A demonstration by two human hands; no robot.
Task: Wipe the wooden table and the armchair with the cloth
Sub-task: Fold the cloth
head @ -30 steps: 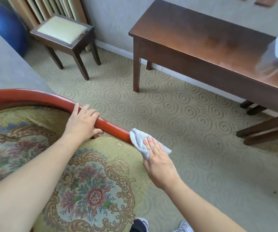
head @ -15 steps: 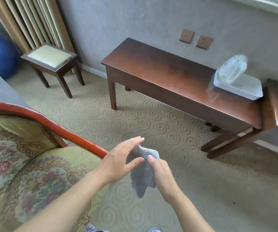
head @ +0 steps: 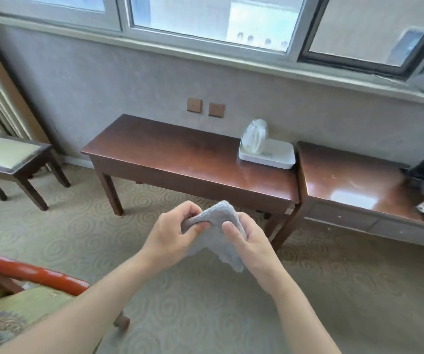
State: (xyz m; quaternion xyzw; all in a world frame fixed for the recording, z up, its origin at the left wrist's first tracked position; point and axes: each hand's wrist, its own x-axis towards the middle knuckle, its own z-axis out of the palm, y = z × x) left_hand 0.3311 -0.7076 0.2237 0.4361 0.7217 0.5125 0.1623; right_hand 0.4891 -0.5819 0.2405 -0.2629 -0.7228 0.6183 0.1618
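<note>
Head view: both hands refolding cloth [head: 218,226] at frame centre.
I'd have left hand [head: 172,233] and right hand [head: 251,241], both pinching it, fold a clean face outward.

The cloth [head: 218,226] is soft grey terry, matt and nubbly. Beyond it, the wooden surface [head: 180,159] is dark, polished and glossy. The armchair [head: 27,274] pairs lacquered red wood with woven floral fabric over looped carpet [head: 333,290].

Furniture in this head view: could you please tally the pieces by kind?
Tables: 2
Stools: 1
Armchairs: 1
Total: 4
</note>
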